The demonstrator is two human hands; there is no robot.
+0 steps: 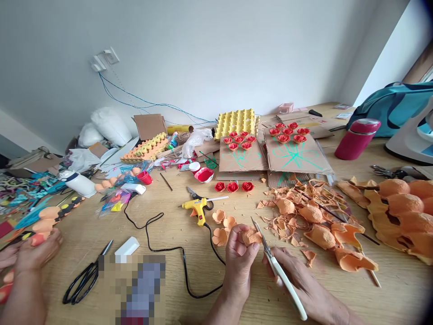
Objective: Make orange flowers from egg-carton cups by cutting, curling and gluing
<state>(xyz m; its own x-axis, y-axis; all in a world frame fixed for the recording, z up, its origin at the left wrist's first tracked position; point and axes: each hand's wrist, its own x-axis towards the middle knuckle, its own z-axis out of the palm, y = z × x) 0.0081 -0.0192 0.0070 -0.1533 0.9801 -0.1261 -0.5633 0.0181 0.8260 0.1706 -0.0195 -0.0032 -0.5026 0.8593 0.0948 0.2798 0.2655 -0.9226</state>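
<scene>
My left hand (238,262) pinches an orange egg-carton cup (251,235) between thumb and fingers. My right hand (294,275) is wrapped round white-handled scissors (275,262); their blades point up and away beside the cup's right edge. Whether the blades touch the cup I cannot tell. Just beyond my left hand lie several cut orange petal cups (220,236). To the right spreads a heap of orange carton scraps (287,221) with uncut cups (323,236) among them. Three red paper roses (232,187) stand in a row farther back.
A yellow glue gun (199,210) trails a black cord. Black scissors (86,275) lie left, near a co-worker's hands (40,253) holding painted carton pieces. Cardboard sheets (241,161) bear red roses. A red paint bowl (204,174), magenta flask (357,139) and orange egg carton (402,212) stand around.
</scene>
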